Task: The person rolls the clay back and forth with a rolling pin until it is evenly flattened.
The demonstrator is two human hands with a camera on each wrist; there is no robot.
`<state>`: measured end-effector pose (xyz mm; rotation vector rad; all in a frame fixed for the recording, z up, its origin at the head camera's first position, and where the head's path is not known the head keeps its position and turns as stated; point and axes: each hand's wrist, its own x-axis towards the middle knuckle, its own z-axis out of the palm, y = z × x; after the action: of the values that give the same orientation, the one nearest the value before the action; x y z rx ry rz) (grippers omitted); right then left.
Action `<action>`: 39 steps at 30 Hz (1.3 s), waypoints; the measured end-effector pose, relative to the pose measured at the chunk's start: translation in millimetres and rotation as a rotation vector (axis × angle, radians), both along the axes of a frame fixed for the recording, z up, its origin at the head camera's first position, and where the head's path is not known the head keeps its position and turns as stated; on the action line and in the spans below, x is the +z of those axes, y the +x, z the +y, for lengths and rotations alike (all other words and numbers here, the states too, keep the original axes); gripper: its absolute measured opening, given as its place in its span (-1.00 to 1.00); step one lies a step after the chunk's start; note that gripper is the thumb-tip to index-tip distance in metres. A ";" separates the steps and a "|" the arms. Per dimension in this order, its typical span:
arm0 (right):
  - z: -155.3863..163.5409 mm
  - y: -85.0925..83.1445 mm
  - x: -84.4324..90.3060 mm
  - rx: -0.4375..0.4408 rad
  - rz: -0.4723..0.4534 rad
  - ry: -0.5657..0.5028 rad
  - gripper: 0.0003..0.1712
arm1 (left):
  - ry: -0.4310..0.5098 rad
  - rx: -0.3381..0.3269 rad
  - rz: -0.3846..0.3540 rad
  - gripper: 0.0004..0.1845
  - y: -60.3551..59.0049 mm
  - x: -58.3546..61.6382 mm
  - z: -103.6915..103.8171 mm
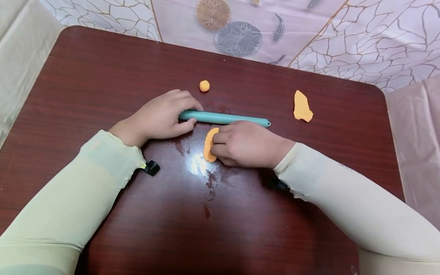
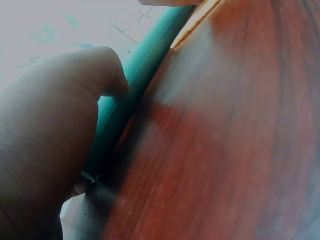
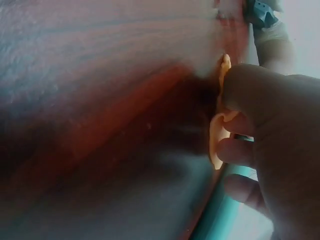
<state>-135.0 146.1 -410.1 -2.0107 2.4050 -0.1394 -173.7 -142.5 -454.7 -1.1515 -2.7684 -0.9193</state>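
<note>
A teal rolling pin [image 1: 223,118] lies slantwise across the middle of the table. My left hand [image 1: 165,114] grips its left end, thumb on the near side and fingers over the far side; in the left wrist view the thumb [image 2: 107,70] touches the pin. Just in front of the pin is a flattened piece of orange modelling dough [image 1: 209,147]. My right hand [image 1: 247,145] pinches its right side. In the right wrist view that dough [image 3: 217,140] is partly lifted and folded at the fingertips, and the rest of it is hidden by the hand.
A small orange dough ball [image 1: 204,86] sits beyond the pin. Farther right lies an irregular flat orange dough scrap [image 1: 302,107]. Whitish smears and damp marks show on the dark wooden table [image 1: 165,221] near the hands. Patterned cloth [image 1: 240,23] hangs behind the table.
</note>
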 end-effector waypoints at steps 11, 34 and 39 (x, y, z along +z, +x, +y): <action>-10.1 1.0 8.5 0.091 0.070 0.060 -0.75 | -0.005 -0.005 0.002 -0.74 0.0 -1.0 0.7; -18.8 2.7 -1.0 0.037 -0.078 -0.001 -0.86 | 0.002 -0.009 0.016 -0.72 0.0 1.2 -0.4; -24.1 2.5 1.7 0.011 -0.097 0.025 -0.79 | 0.003 -0.009 0.016 -0.72 -0.1 0.8 0.1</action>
<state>-132.5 122.0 -408.4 -1.9582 2.3262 -0.2000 -173.7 -142.4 -453.8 -1.1663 -2.7511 -0.9110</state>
